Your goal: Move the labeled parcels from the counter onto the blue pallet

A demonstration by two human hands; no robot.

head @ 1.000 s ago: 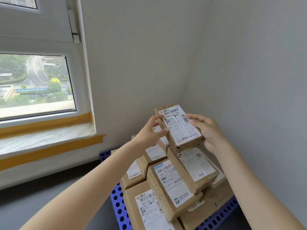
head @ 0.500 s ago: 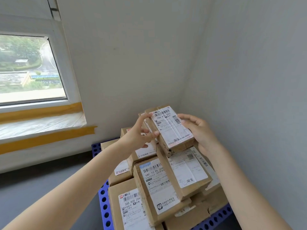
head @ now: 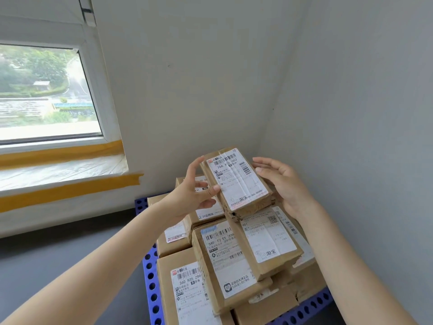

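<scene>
White-framed window (head: 44,90) at far left, its sill masked with yellow tape (head: 70,188); it fills more of my view than half a second ago, so my head has turned slightly left. My left hand (head: 194,198) grips the left edge of the small brown cardboard parcel with the white shipping label (head: 236,179), thumb on the label's lower left, fingers spread wider than before. The parcel sits tilted on top of the stack of brown labeled cardboard parcels (head: 229,254), its lower end touching the box beneath; earlier it was held just above. My right hand (head: 285,184) is beside the parcel's right edge, fingers relaxed and straighter than before; whether they touch it I cannot tell. The stack rests on the blue perforated plastic pallet (head: 151,277) in the corner of the grey walls (head: 351,113).
</scene>
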